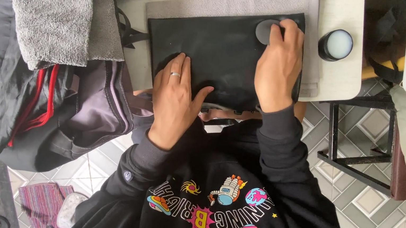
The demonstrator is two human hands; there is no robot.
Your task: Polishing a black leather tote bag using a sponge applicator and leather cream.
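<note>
A black leather piece lies flat on a grey cloth on the table. The left hand presses it open-palmed at the near edge; the right hand clutches a round dark applicator pad at the far right. Small, even circles look best, with the left palm pinning firmly.

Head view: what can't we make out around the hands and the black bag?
- Round dark pad: partly under the right hand; its grip is unclear.
- Black bag: near edge covered by both hands; the left hand lies flat on it.
- Open jar: contents too small to tell.
- Grey towel: cut off by the top edge.
</note>
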